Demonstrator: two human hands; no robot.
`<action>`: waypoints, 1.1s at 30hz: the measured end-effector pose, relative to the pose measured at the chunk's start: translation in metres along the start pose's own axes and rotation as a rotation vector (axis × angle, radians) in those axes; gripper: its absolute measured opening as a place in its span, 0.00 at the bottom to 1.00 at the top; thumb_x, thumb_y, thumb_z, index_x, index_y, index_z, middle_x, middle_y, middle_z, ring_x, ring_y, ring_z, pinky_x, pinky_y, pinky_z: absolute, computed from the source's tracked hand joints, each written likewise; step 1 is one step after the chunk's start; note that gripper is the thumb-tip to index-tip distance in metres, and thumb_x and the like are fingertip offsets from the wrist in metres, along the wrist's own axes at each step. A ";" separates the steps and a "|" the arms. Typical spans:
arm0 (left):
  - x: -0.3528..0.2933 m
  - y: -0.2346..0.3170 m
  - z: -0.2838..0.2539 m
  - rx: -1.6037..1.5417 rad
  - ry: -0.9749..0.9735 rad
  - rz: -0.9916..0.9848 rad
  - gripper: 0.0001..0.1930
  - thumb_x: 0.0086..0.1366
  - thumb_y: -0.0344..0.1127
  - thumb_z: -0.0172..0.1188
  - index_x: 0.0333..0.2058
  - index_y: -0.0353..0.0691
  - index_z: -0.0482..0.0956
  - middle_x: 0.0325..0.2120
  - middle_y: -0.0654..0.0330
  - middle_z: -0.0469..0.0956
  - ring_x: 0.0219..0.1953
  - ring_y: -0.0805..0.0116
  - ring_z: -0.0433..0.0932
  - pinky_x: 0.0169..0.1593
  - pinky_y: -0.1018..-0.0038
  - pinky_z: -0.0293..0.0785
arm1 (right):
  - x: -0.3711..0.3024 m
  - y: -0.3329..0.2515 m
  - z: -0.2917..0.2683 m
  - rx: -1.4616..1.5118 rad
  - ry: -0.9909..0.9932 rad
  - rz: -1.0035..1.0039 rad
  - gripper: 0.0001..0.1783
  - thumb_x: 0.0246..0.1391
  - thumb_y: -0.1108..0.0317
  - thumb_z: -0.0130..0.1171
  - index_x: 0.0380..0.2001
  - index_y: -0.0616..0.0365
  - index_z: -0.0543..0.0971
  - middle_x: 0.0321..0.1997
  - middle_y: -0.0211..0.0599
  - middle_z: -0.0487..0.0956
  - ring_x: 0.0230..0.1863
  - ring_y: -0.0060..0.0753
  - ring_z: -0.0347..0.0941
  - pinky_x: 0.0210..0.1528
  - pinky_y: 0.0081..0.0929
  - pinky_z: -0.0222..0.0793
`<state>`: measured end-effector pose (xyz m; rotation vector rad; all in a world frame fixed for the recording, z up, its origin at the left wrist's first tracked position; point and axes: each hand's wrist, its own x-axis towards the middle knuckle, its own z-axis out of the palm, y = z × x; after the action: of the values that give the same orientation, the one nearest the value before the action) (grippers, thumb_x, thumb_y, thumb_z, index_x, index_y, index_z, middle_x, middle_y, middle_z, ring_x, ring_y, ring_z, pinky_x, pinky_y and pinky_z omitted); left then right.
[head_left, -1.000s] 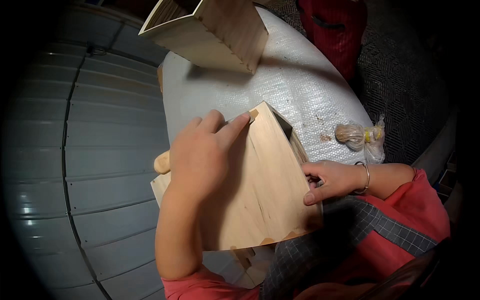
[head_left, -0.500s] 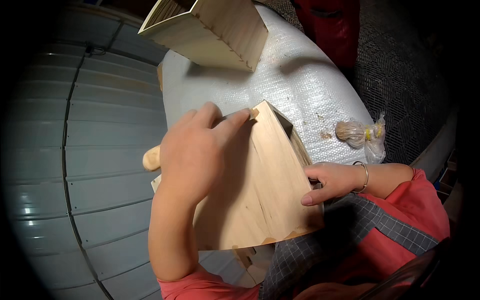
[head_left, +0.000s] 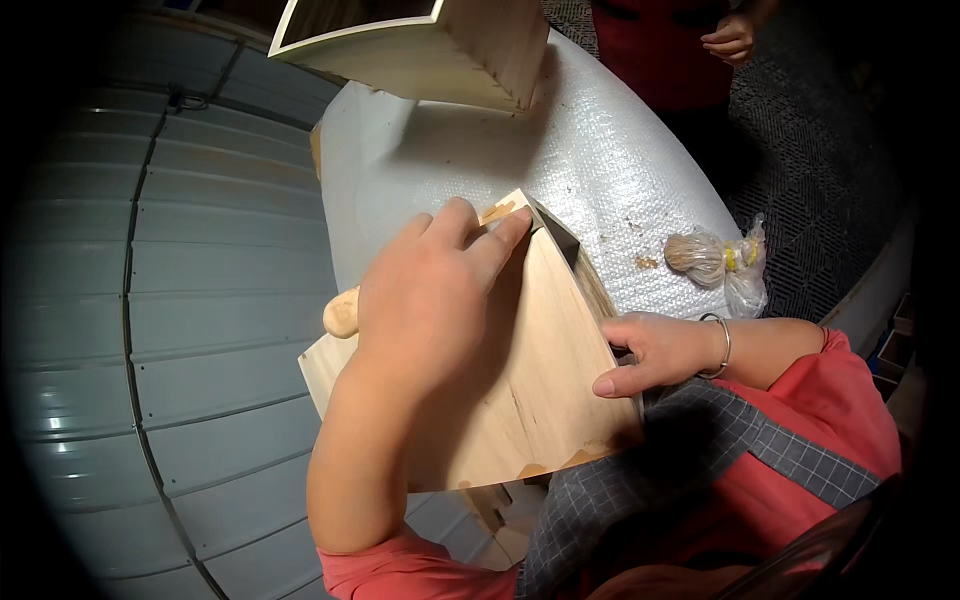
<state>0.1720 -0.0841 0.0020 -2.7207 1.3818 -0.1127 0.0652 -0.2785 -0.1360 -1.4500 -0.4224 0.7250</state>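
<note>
- Grey checked cloth apron (head_left: 575,520): nearest the body, below both hands' fingers.
- R hand (head_left: 665,350): fingers hooked round the box's R edge, grasping it, thumb on top; fingertips hidden.
- Pale wooden box (head_left: 560,400) w/ brown patches (head_left: 583,457) on its near edge: panel under L fingers, R edge btwn R thumb & fingers.
- L hand (head_left: 430,290): wrapped on a rounded pale wooden handle (head_left: 341,313), whose end pokes out L of the fingers; index stretched to the box's far corner.
- Clear plastic bag w/ brown contents, yellow tie (head_left: 700,255): beyond R fingers, not touching.
- White bubble-wrap covering (head_left: 610,150): past L fingertips.
- 2nd pale wooden box, open-topped (head_left: 480,60): on the wrap, well beyond L fingers.
- Co-worker's bare hand (head_left: 732,40): farthest, far past R fingers, partly curled; can't tell if holding anything.
</note>
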 end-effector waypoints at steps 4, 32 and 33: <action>-0.008 -0.003 -0.019 0.103 -0.121 -0.057 0.24 0.56 0.22 0.55 0.49 0.55 0.85 0.31 0.61 0.76 0.33 0.60 0.76 0.37 0.66 0.74 | -0.003 -0.005 0.000 -0.012 0.026 0.032 0.32 0.57 0.47 0.64 0.52 0.64 0.74 0.46 0.42 0.80 0.48 0.33 0.76 0.51 0.29 0.72; -0.057 -0.014 -0.011 0.000 -0.089 -0.223 0.23 0.56 0.23 0.56 0.48 0.54 0.84 0.30 0.62 0.74 0.33 0.60 0.75 0.36 0.66 0.74 | -0.004 0.011 -0.001 0.111 0.052 -0.012 0.31 0.58 0.52 0.64 0.56 0.64 0.73 0.51 0.37 0.79 0.52 0.26 0.73 0.55 0.27 0.69; -0.059 -0.017 -0.008 -0.001 -0.048 -0.242 0.23 0.57 0.22 0.56 0.48 0.54 0.85 0.30 0.61 0.74 0.33 0.60 0.75 0.36 0.66 0.74 | -0.003 0.015 0.001 0.142 0.060 -0.022 0.32 0.58 0.51 0.64 0.57 0.64 0.72 0.51 0.39 0.78 0.52 0.26 0.73 0.55 0.28 0.69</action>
<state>0.1506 -0.0269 0.0102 -2.8601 1.0367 -0.0625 0.0597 -0.2807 -0.1504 -1.3283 -0.3335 0.6785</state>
